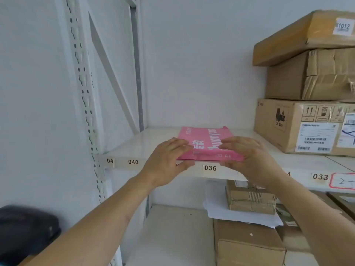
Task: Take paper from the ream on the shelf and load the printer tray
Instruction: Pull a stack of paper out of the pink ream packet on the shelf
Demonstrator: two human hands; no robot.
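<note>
A pink-wrapped ream of A4 paper (206, 140) lies flat at the front edge of the white shelf (134, 143), above the label 036. My left hand (167, 160) clasps the ream's near left corner, fingers on top and thumb under the front edge. On the near right corner sits my right hand (251, 158), gripping the same way. Both forearms reach up from below. No printer tray shows in this view.
Stacked cardboard boxes (307, 96) fill the shelf's right side. The perforated shelf upright (86, 104) stands at left. Below the shelf lie loose white sheets (221, 210), a small taped parcel (249, 198) and more boxes (247, 246). A dark object (25, 229) sits at lower left.
</note>
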